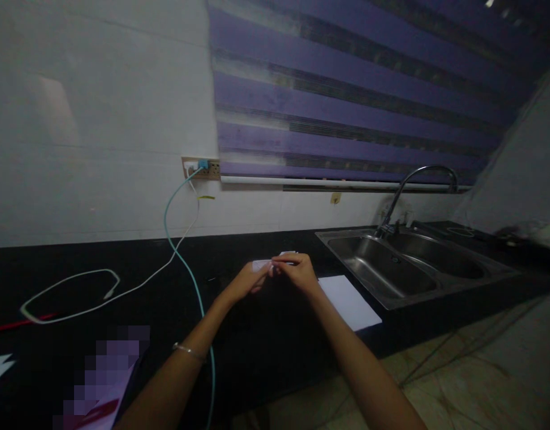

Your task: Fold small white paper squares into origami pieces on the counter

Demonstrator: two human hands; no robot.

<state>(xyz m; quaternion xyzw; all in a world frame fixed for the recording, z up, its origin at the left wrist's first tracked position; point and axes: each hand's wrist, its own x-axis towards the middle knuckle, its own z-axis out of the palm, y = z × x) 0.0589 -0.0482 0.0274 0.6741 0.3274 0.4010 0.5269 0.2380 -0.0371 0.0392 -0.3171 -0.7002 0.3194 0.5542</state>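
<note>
My left hand [246,280] and my right hand [299,272] meet above the dark countertop, their fingertips close together. Between them is a small piece of white paper [260,265], its ends showing on either side of the fingers. Both hands are closed on it; whether it is folded I cannot tell. Part of the paper is hidden behind my right fingers. A flat stack of white paper [350,303] lies on the counter just right of my right hand, partly behind my forearm.
A double steel sink [382,263] with a curved faucet [402,188] is set at the right. A teal cable [191,275] and a white cable [143,286] run from the wall outlet [209,169] across the black countertop [167,322]. A purple, blurred-out item [111,373] lies front left.
</note>
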